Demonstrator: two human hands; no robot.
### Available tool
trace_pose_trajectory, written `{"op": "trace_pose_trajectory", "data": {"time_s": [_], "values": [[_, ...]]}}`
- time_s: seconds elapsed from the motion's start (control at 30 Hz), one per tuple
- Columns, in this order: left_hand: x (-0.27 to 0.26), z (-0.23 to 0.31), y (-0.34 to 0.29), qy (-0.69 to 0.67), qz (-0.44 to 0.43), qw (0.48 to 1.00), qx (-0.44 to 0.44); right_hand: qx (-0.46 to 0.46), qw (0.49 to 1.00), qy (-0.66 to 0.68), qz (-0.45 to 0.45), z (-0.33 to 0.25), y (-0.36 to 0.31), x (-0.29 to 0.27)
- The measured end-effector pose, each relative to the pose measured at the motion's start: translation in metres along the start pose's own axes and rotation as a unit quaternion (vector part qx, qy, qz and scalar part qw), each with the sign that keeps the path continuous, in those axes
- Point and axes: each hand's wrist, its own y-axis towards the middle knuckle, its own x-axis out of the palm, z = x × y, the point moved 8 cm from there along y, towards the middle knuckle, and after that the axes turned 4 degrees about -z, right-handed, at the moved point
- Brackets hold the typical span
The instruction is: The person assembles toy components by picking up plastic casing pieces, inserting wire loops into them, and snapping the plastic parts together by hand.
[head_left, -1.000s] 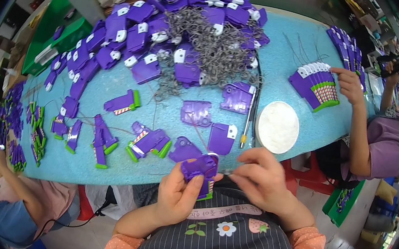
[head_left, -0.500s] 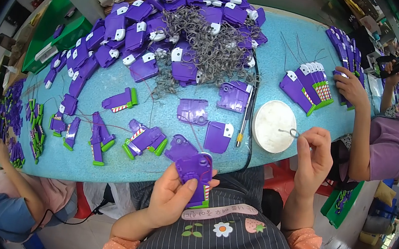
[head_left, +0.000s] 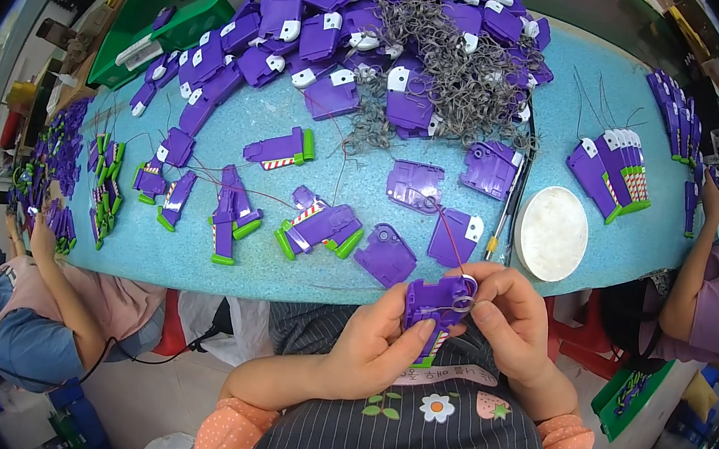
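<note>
Head view: left hand (head_left: 372,343) grips a purple shell (head_left: 424,297) between thumb and fingers, before the striped apron (head_left: 406,438). Right hand (head_left: 519,318) pinches a grey ring (head_left: 463,304) at the shell's right side. Beyond the grip, loose shell halves (head_left: 385,256) lie on the blue table (head_left: 309,279); right of these, a white dish (head_left: 552,233); farthest, heaped grey rings (head_left: 457,67).

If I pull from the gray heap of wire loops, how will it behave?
The gray heap would probably lift in clumps, since its loops overlap and tangle. The strands look thin, so likely light and bendable. It might drag the purple pieces it lies against.
</note>
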Motion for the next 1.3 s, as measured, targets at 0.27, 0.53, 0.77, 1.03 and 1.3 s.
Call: {"op": "trace_pose_trajectory", "data": {"time_s": [0.27,0.53,0.77,1.03,1.3], "values": [[0.001,-0.009,-0.003,0.184,-0.113,0.975,-0.047,0.107,0.981,-0.160,0.010,-0.014,-0.005,-0.017],[0.021,-0.002,-0.020,0.218,-0.253,0.942,-0.016,0.245,0.918,0.089,-0.300,0.002,-0.007,0.016],[-0.023,-0.017,-0.036,-0.085,0.023,0.994,-0.062,-0.109,0.717,-0.688,0.023,-0.036,0.048,0.000],[-0.025,-0.035,-0.040,-0.090,0.037,0.985,-0.143,-0.101,0.870,-0.482,-0.021,-0.036,0.015,0.006],[-0.015,-0.038,-0.032,-0.040,-0.018,0.987,-0.154,0.044,0.980,-0.167,-0.095,0.021,0.008,0.012]]}}
